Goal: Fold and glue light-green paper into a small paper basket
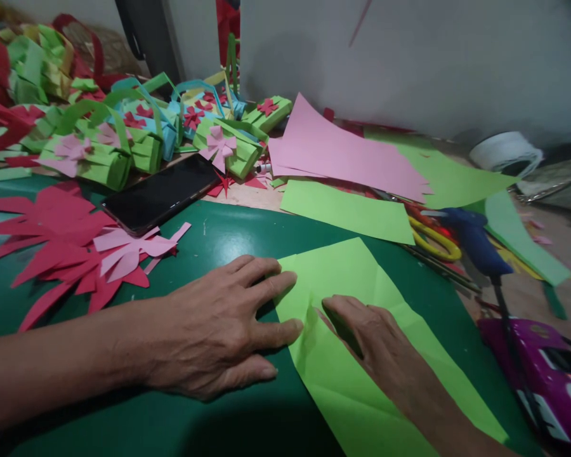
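Note:
A light green sheet of paper point(347, 273) with crease lines lies at an angle on the green table surface point(228, 238). Spread flat, my left hand point(219, 330) rests with its fingertips on the sheet's left edge and its thumb over the table. On the middle of the sheet lies my right hand point(375, 343), its fingers together and bent; part of the paper is raised beside its fingertips. Whether those fingers pinch the paper is hidden.
Red paper cutouts point(61, 222), pink strips point(128, 254) and a black phone point(164, 190) lie left. Small green paper bags point(228, 149) stand behind. Pink sheets point(342, 149), yellow-handled scissors point(438, 241), a blue glue gun point(476, 241) and a purple device point(537, 362) sit right.

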`<state>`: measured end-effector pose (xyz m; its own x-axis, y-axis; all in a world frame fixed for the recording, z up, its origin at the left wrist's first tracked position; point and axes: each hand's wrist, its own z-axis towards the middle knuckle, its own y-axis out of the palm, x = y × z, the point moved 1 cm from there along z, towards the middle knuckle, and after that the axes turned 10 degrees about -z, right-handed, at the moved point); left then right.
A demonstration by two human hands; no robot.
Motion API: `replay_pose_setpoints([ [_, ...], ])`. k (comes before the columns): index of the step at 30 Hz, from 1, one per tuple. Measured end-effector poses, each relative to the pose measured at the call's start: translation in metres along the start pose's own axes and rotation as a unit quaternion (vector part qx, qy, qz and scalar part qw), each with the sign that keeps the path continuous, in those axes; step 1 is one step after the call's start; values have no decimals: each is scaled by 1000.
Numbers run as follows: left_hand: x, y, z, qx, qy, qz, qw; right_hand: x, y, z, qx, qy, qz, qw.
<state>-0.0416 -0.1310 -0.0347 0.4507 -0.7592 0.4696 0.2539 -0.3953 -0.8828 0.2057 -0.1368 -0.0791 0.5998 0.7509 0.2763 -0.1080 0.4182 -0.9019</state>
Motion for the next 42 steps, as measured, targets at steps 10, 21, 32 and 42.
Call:
replay_pose_setpoints([
  [10, 0, 0, -5, -26, 0, -11, 1000, 2, 0, -1, -3, -13, -11, 1000],
  [21, 6, -8, -9, -75, -14, -30, 997, -4, -1, 0, 9, -23, -42, 999],
  [32, 9, -10, -9, -91, -14, -21, 996, -8, -9, 0, -30, -55, -84, 994],
  [42, -4, -1, 6, 9, 7, -7, 1000, -7, 4, -1, 38, -26, -92, 995],
])
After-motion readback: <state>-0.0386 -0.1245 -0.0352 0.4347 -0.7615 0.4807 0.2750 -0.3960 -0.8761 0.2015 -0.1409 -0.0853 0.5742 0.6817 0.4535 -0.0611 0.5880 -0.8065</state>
